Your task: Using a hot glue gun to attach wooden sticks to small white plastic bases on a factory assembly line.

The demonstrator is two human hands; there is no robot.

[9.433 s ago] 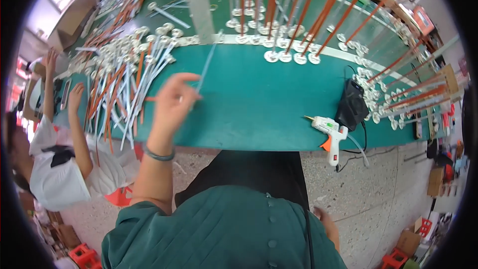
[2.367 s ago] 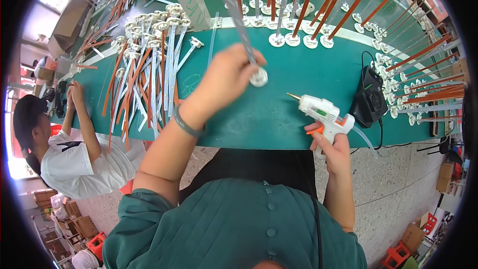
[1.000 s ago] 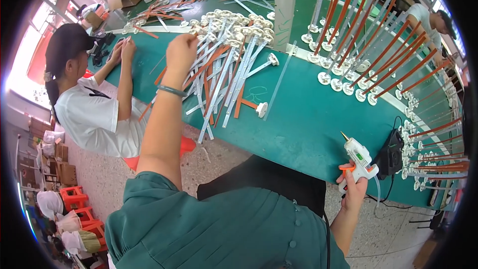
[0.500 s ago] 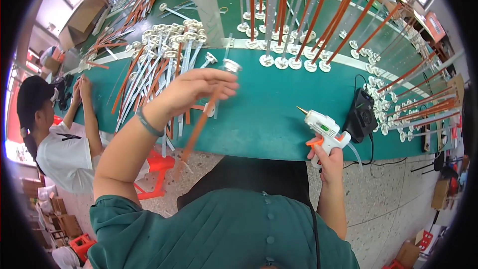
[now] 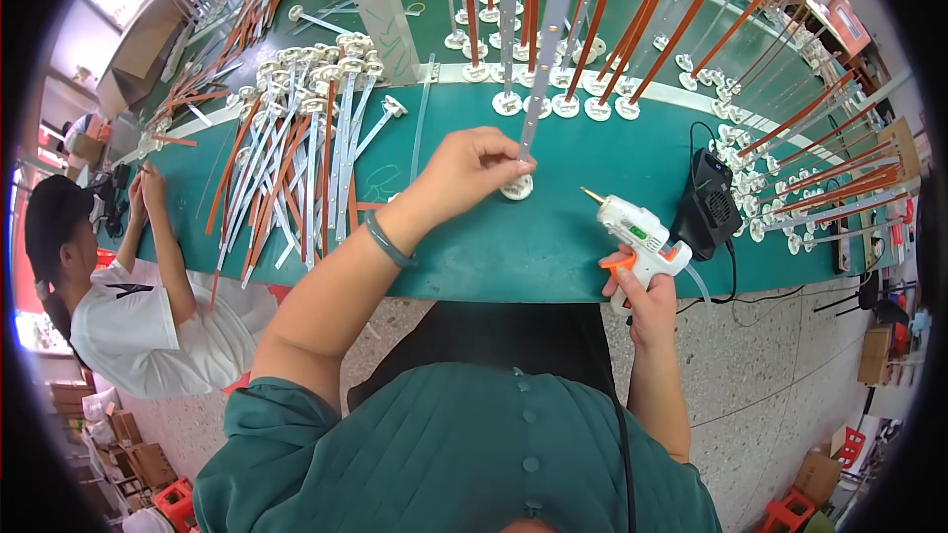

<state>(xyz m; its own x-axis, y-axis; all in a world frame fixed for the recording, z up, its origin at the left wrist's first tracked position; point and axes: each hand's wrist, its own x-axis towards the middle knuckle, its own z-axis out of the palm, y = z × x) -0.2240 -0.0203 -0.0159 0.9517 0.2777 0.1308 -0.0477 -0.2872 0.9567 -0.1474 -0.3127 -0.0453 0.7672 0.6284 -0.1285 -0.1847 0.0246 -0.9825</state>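
1. My left hand (image 5: 472, 170) is closed around a long grey strip (image 5: 541, 69) that stands upright on a round white base disc (image 5: 516, 188); fingers and thumb pinch the strip just above the disc, which rests on the table.
2. My right hand (image 5: 640, 291) is wrapped tight on the grip of a white hot-glue gun with an orange trigger (image 5: 637, 234). Its metal nozzle points left toward the disc, near it but not touching.
3. The surface is a long green table (image 5: 474, 237) with a pale strip running along its middle; its near edge curves in this view (the lens bends it).
4. To my left on the green lies a heap of flat white and orange strips with round ends (image 5: 296, 153), fanned out and overlapping.
5. Beyond my hands a row of upright orange and grey strips on white discs (image 5: 583, 30) stands along the pale band, and more lean in a row at the far right (image 5: 820, 178).
6. A black boxy device with a cord (image 5: 709, 202) sits just to the right of the glue gun.
7. A pale square pillar (image 5: 377, 5) rises from the table behind the heap.
8. A seated person in a white shirt and dark cap (image 5: 128, 286) works at the table's left end, both hands up on the edge.
9. The floor (image 5: 760, 355) below is speckled grey stone; cardboard boxes and red crates sit at the room's edges.
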